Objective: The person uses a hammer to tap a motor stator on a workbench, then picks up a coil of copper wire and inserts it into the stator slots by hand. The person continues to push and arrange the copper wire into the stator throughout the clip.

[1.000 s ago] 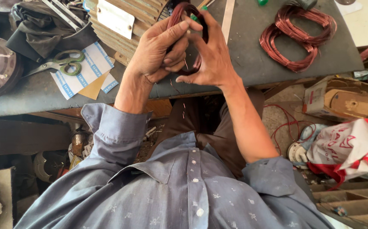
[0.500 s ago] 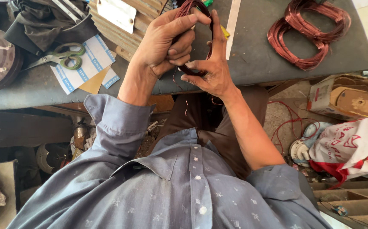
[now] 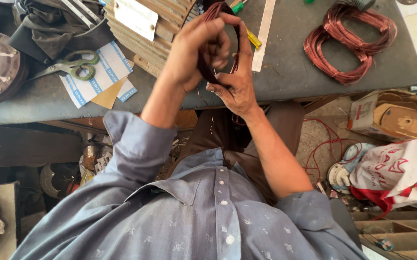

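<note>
**Hands working a dark wire coil at the bench edge**

Left hand point(image 3: 194, 53) is curling its fingers around a dark reddish wire coil point(image 3: 218, 29) at upper centre of the frame, gripping it firmly. Right hand point(image 3: 237, 79), just beside it, is pinching the coil's lower strands with bent fingers. Green-handled scissors point(image 3: 71, 65) are lying at upper left on the grey workbench point(image 3: 290, 72); copper wire coils point(image 3: 350, 41) are resting at upper right.
</note>
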`<state>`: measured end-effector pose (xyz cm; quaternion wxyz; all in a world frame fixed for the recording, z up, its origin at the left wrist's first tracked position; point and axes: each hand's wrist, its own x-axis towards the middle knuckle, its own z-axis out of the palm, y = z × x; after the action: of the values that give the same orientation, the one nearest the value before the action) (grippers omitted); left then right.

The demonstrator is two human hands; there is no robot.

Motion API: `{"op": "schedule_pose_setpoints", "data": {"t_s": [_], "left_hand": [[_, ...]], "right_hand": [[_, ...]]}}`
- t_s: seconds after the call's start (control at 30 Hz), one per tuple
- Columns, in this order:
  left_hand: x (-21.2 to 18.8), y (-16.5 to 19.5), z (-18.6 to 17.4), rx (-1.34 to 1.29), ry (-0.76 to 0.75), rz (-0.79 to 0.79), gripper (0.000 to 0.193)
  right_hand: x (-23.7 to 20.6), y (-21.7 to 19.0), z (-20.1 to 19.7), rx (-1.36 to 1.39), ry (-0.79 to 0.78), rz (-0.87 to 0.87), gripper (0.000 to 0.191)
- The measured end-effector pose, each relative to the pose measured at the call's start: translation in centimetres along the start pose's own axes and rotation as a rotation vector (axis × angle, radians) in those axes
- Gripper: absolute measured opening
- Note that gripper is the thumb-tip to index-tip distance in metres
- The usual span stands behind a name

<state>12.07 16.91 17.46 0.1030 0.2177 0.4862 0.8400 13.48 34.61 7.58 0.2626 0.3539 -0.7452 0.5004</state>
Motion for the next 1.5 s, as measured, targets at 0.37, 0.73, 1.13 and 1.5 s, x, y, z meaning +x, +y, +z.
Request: {"op": "schedule_pose_setpoints", "data": {"t_s": [0.37,0.73,1.13,1.5], "left_hand": [[0.6,-4.2,-1.9,0.178,-0.069,0.355,0.072],[1.0,-3.6,-1.6,0.064,-0.091,0.357,0.071],[2.5,-4.7,-0.9,0.248,0.105,0.441,0.03],[3.3,-5.1,0.5,0.208,0.18,0.453,0.024]], "right_hand": [[-0.1,-1.9,1.2,-0.007,0.05,0.059,0.03],[-0.2,-2.4,0.9,-0.139,0.047,0.03,0.03],[-1.0,-2.7,1.7,-0.196,0.108,0.123,0.042],[-0.4,-4.0,1.1,-0.385,0.163,0.141,0.044]]}}
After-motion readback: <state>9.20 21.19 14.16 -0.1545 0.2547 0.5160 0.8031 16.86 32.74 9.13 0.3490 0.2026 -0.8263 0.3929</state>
